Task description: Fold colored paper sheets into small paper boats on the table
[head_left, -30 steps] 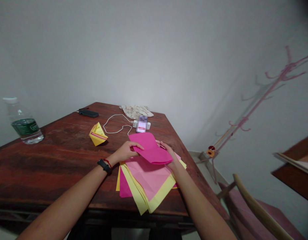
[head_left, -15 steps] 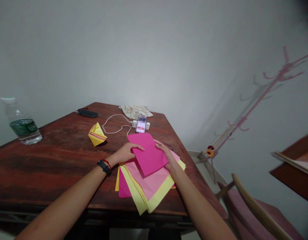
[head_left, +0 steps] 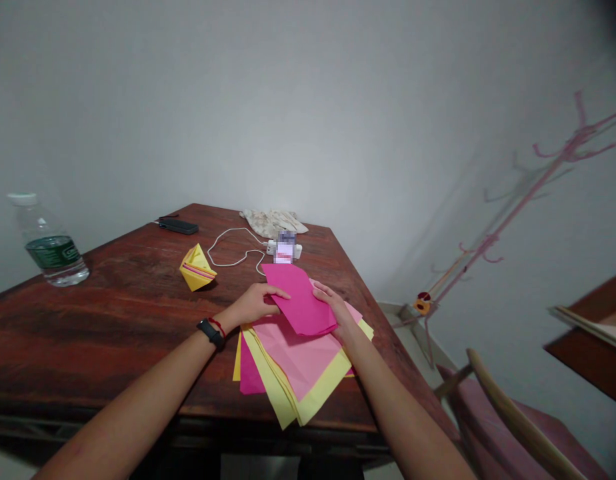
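Observation:
A bright pink sheet of paper is held between both hands over a fanned stack of pink and yellow papers near the front right of a dark wooden table. My left hand grips the sheet's left edge, thumb on top. My right hand holds its right edge, fingers curled on it. The sheet's near edge lifts a little off the stack. My left wrist wears a black band with a red cord.
A folded yellow paper shape lies left of the hands. Farther back are a dark phone, a white cable to a small charger and a crumpled cloth. A water bottle stands far left. A chair sits right.
Both hands kept hold of the pink sheet, which curled up, lay flatter, then drew back a little toward the far side. The view shifted slightly.

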Tool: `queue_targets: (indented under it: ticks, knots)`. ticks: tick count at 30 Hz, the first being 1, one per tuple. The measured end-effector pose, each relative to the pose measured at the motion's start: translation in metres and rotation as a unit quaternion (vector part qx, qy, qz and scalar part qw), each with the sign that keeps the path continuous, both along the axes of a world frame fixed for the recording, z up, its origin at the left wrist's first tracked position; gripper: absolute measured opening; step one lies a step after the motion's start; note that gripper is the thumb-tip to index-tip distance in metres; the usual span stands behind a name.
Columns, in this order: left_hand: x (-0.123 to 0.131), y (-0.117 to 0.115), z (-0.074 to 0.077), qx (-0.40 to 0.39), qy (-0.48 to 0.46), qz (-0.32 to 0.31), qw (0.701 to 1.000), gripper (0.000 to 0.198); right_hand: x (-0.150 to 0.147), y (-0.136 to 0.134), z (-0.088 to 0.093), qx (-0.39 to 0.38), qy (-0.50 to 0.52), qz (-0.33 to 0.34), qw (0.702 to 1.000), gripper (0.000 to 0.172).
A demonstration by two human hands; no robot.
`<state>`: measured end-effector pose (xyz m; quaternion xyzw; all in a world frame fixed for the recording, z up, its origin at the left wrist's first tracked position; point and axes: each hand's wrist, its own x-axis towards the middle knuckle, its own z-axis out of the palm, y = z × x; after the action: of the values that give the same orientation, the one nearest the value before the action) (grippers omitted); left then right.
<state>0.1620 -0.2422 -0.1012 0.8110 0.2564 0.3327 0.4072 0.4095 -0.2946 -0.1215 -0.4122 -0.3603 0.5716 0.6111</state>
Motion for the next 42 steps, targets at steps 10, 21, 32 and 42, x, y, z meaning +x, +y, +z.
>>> queue_targets:
  ticks: [10, 21, 32, 42]
  knots:
    - [0.0, -0.005, 0.011, 0.006, -0.027, 0.05, 0.998, 0.021, -0.007, -0.002, 0.005, 0.054, -0.131, -0.05, 0.989, 0.06]
    - [0.003, -0.001, 0.005, 0.014, -0.085, 0.191, 0.978, 0.044, -0.022, -0.016, 0.023, 0.265, -0.39, -0.244, 0.847, 0.039]
    - [0.007, -0.015, -0.002, 0.112, 0.091, 0.225, 0.964, 0.046, -0.024, -0.029, 0.036, 0.257, -0.513, 0.002, 0.819, 0.018]
    - [0.006, -0.013, 0.0, 0.192, 0.211, 0.023, 0.958, 0.017, 0.0, -0.013, 0.008, 0.133, -0.551, -0.014, 0.824, 0.044]
